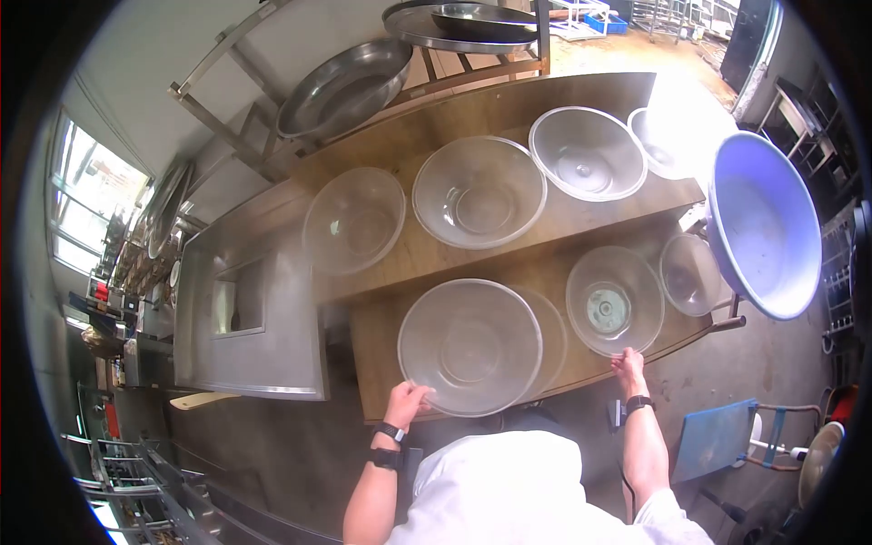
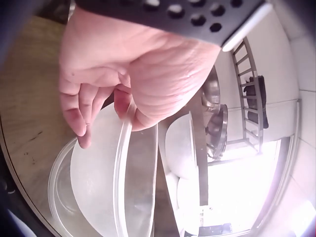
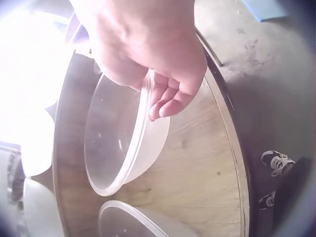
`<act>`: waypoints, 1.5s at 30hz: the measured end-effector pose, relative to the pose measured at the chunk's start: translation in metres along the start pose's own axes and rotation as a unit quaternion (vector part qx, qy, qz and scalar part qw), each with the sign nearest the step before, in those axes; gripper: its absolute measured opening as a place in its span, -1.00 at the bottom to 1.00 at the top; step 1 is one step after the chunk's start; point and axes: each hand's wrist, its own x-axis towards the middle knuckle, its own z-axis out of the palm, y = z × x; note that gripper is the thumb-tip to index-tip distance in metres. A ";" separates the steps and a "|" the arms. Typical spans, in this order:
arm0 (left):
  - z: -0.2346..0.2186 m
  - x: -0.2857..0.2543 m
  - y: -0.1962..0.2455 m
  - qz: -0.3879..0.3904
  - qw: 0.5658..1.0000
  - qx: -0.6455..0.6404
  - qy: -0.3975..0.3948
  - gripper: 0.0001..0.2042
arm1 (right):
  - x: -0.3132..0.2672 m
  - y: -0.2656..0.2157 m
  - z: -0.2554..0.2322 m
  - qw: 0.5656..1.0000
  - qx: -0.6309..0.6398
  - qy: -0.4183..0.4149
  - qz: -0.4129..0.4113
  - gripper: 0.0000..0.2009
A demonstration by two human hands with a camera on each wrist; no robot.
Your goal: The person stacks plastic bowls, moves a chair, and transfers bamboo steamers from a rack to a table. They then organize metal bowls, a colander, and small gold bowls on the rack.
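Observation:
My left hand (image 1: 406, 404) grips the near-left rim of a large translucent plastic bowl (image 1: 468, 341). In the left wrist view, the thumb is on one side of this bowl's rim (image 2: 121, 163) and the fingers on the other. Another translucent bowl (image 1: 552, 350) shows partly from under its right side. With my right hand (image 1: 628, 365) I pinch the near rim of a smaller translucent bowl (image 1: 607, 282). Seen from the right wrist, that bowl (image 3: 113, 143) hangs from curled fingers (image 3: 170, 106) above the wooden board (image 3: 197, 153).
On the upper wooden shelf (image 1: 400, 282) stand several translucent bowls. A small bowl (image 1: 690, 272) and a big purple basin (image 1: 763, 227) are at the right. Metal pans (image 1: 345, 86) lean behind; a steel counter (image 1: 272, 363) stands left and a blue chair (image 1: 718, 440) right.

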 end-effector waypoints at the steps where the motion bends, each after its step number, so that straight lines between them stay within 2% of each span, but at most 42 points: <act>1: 0.009 0.011 -0.002 -0.009 1.000 0.011 -0.017 -0.86 | -0.005 0.000 0.004 1.000 0.019 -0.005 -0.020 -0.80; 6: 0.029 0.041 -0.006 -0.032 0.996 0.041 -0.067 -0.74 | -0.058 -0.005 0.008 0.996 0.077 -0.041 0.010 -0.78; 8: 0.024 0.044 -0.010 0.011 0.956 0.289 -0.054 -0.67 | -0.093 -0.007 0.011 0.996 0.063 -0.055 -0.015 -0.82; 10: 0.014 0.046 -0.013 0.022 0.955 0.286 -0.079 -0.62 | -0.124 -0.009 0.017 0.996 0.051 -0.060 -0.030 -0.85; 12: 0.006 0.047 -0.018 -0.019 0.978 0.181 -0.103 -0.59 | -0.153 -0.011 0.025 0.994 -0.007 -0.080 -0.069 -0.86; 14: -0.001 0.051 -0.024 -0.025 0.975 0.186 -0.115 -0.55 | -0.170 -0.011 0.032 0.994 -0.022 -0.084 -0.065 -0.85; 16: 0.002 0.046 -0.017 -0.031 0.973 0.192 -0.126 -0.51 | -0.188 -0.012 0.043 0.987 -0.066 -0.126 -0.077 -0.82; 18: 0.017 0.039 -0.012 0.047 0.971 0.225 -0.068 -0.42 | -0.199 -0.009 0.054 0.982 -0.087 -0.142 -0.084 -0.81; 19: 0.019 0.047 -0.016 0.047 0.971 0.221 -0.071 -0.42 | -0.202 -0.008 0.059 0.979 -0.105 -0.147 -0.089 -0.81; 21: 0.026 0.066 -0.023 0.137 0.876 0.458 -0.066 -0.34 | -0.213 -0.009 0.070 0.973 -0.147 -0.151 -0.089 -0.82; 22: 0.028 0.070 -0.025 0.137 0.878 0.454 -0.068 -0.34 | -0.218 -0.010 0.074 0.970 -0.162 -0.157 -0.092 -0.83; 24: 0.034 0.078 -0.021 0.054 0.891 0.447 -0.058 -0.30 | -0.228 -0.013 0.080 0.965 -0.181 -0.161 -0.101 -0.83; 25: 0.036 0.071 -0.007 0.037 0.884 0.464 -0.044 -0.28 | -0.229 -0.013 0.079 0.965 -0.182 -0.160 -0.102 -0.83; 29: 0.038 0.066 0.005 0.078 0.881 0.465 -0.029 -0.33 | -0.232 -0.012 0.077 0.957 -0.195 -0.187 -0.104 -0.84; 31: 0.039 0.074 -0.005 0.108 0.906 0.409 0.001 -0.41 | -0.234 -0.013 0.077 0.957 -0.195 -0.189 -0.102 -0.83; 32: 0.040 0.078 -0.011 0.107 0.906 0.409 -0.001 -0.41 | -0.235 -0.012 0.075 0.958 -0.185 -0.193 -0.106 -0.84; 34: 0.041 0.091 -0.022 0.097 0.939 0.327 0.036 -0.50 | -0.238 -0.014 0.075 0.958 -0.174 -0.197 -0.112 -0.84; 38: 0.041 0.100 -0.022 0.078 0.942 0.326 0.026 -0.59 | -0.242 -0.017 0.071 0.969 -0.143 -0.171 -0.109 -0.84; 43: 0.038 0.080 0.006 0.104 0.941 0.322 0.013 -0.66 | -0.244 -0.024 0.056 0.981 -0.062 -0.143 -0.118 -0.81; 45: 0.038 0.072 0.014 0.086 0.952 0.293 0.005 -0.66 | -0.243 -0.027 0.050 0.981 -0.049 -0.141 -0.124 -0.80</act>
